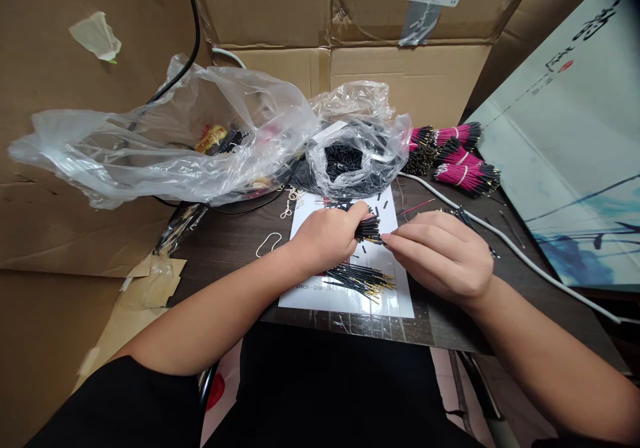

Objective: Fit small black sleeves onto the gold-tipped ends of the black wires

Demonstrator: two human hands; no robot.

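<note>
My left hand (327, 235) is wrapped round a bundle of thin black wires (369, 229) whose tips point right. At those tips, my right hand (443, 251) has its thumb and fingers pinched together; what it holds, if anything, is too small to make out. Loose black wires with gold-coloured ends (360, 281) lie on a white printed sheet (300, 299) below my hands. Small black tube pieces are scattered on the sheet. Behind it, an open clear bag (345, 158) is full of small black pieces.
A large clear plastic bag (170, 141) lies at the back left. Banded pink and black wire bundles (463, 161) sit at the back right, near a white cable (520, 245). Rubber bands (269, 243) lie left of the sheet. Cardboard (280, 8) stands behind.
</note>
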